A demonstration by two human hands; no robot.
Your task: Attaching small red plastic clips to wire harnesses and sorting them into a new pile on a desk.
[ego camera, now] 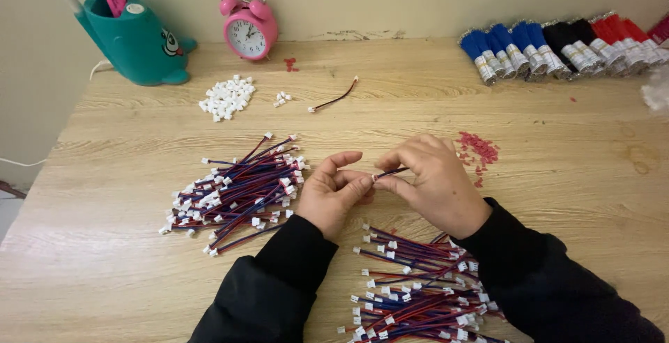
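Hands meet over the middle of the wooden table (pixel 104 273). The left hand (pixel 333 193) and the right hand (pixel 432 183) pinch one short red and blue wire (pixel 390 172) between thumbs and fingers, so both hands are closed on it. The wire sits in the air just above the table, right between the two hands. Its end by the left fingers is hidden, so I cannot tell if a plug is on it.

To the left lies a big pile of wires with white plugs (pixel 237 193). It looks like the done pile, with plugs at both ends. Near the arms at the bottom lies a second pile of wires (pixel 418 294), with white plugs too, and this one looks like it waits its turn. So my guess is that about half the work is done and half is left.

Far back there is a small heap of loose white plugs (pixel 226 97), a few more plugs (pixel 281 98), and one lone wire (pixel 334 99). Tiny red bits (pixel 477 151) lie near the right hand. Bundles of blue, black and red wires (pixel 557 50) rest by the wall. A pink alarm clock (pixel 249 24) and a teal pen holder (pixel 136 40) stand at the back.
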